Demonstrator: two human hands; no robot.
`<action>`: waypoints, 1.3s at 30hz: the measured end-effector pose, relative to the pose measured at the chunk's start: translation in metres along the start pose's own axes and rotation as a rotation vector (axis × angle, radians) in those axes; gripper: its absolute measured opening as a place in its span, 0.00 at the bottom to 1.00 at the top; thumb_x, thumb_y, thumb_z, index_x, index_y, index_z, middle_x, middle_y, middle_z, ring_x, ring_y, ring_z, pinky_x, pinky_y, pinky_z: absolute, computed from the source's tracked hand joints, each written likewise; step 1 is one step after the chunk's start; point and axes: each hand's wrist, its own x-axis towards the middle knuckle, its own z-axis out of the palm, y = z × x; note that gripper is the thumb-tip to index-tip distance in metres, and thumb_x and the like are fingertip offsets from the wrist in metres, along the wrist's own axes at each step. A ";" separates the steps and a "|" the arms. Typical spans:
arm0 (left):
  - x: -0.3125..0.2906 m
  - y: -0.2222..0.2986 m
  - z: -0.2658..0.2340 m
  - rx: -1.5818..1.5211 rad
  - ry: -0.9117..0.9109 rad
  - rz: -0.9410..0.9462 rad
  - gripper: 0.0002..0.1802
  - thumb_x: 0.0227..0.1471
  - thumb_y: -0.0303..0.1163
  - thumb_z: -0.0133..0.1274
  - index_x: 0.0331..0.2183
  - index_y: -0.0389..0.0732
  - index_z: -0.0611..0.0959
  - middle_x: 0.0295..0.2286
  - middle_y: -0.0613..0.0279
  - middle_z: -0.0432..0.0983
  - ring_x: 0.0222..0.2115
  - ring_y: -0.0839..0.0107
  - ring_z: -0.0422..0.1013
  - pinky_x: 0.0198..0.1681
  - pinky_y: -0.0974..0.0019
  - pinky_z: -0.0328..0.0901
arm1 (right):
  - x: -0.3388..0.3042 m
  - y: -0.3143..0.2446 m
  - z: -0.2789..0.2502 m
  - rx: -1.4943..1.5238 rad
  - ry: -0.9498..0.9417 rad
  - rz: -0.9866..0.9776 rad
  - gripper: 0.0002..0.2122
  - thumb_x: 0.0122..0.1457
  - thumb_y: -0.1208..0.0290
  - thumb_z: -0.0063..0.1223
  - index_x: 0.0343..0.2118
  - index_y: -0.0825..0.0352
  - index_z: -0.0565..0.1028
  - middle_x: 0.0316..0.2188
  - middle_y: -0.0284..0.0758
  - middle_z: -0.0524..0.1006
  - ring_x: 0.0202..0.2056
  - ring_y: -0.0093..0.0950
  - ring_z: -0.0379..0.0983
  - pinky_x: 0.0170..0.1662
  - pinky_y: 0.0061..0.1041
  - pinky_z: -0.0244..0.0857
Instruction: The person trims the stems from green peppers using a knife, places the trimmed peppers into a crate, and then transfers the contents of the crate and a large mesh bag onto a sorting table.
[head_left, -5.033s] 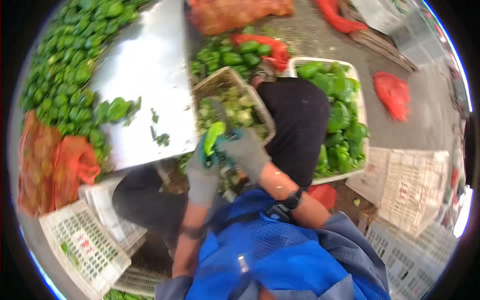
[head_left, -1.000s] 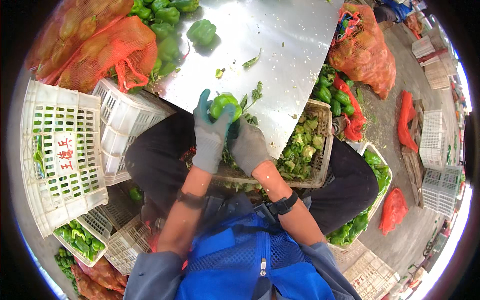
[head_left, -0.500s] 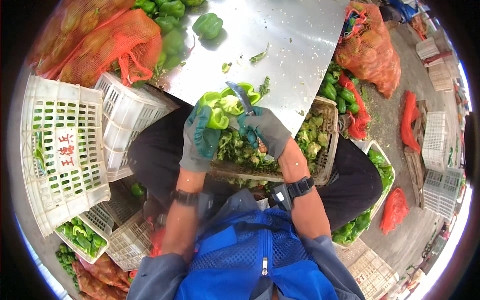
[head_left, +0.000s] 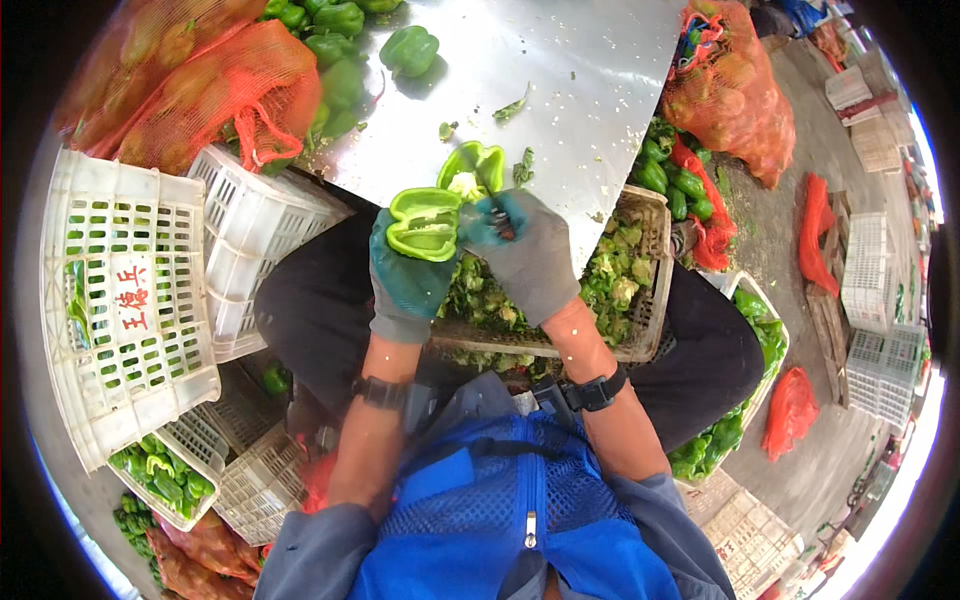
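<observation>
A green bell pepper [head_left: 424, 240] is split open in two halves, its pale ribs and seeds facing up. My gloved left hand [head_left: 408, 285] is closed around the nearer half from below. The farther half [head_left: 488, 157], with the whitish core in it, lies against it over the table edge. In my gloved right hand [head_left: 535, 255] is a small knife [head_left: 487, 187], its dark blade at the core and its handle mostly hidden by my fingers. Below both hands, a crate [head_left: 648, 340] across my lap holds cut-out cores and leafy scraps.
Beyond my hands is a metal table [head_left: 570, 60] with a whole bell pepper [head_left: 408, 50], leaf bits and seeds. Red mesh sacks [head_left: 735, 100] stand at both sides. White crates [head_left: 130, 300] are stacked at left; a crate of peppers [head_left: 765, 360] sits by my right knee.
The knife has turned from lying across the farther half to pointing down into its core. My left hand has rolled the nearer half upward, and my right hand has moved closer to it.
</observation>
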 end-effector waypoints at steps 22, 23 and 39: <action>-0.017 -0.030 0.030 0.230 0.217 0.130 0.27 0.72 0.51 0.38 0.52 0.40 0.80 0.46 0.58 0.81 0.46 0.66 0.80 0.53 0.59 0.75 | -0.039 0.005 -0.004 -0.059 -0.005 -0.188 0.09 0.57 0.70 0.70 0.38 0.67 0.83 0.28 0.37 0.83 0.24 0.26 0.77 0.31 0.25 0.71; -0.016 -0.031 0.023 0.197 0.227 0.091 0.27 0.72 0.51 0.37 0.53 0.40 0.80 0.46 0.58 0.81 0.46 0.66 0.79 0.53 0.59 0.75 | -0.036 0.005 -0.002 -0.060 -0.004 -0.186 0.09 0.57 0.70 0.70 0.38 0.67 0.83 0.28 0.37 0.83 0.24 0.26 0.77 0.31 0.25 0.71; -0.027 -0.056 0.034 0.201 0.107 -0.063 0.27 0.71 0.49 0.43 0.55 0.37 0.80 0.43 0.52 0.84 0.36 0.61 0.84 0.36 0.60 0.82 | -0.010 0.028 -0.045 -0.176 0.214 0.068 0.16 0.59 0.69 0.68 0.49 0.69 0.81 0.27 0.34 0.82 0.25 0.26 0.77 0.34 0.29 0.74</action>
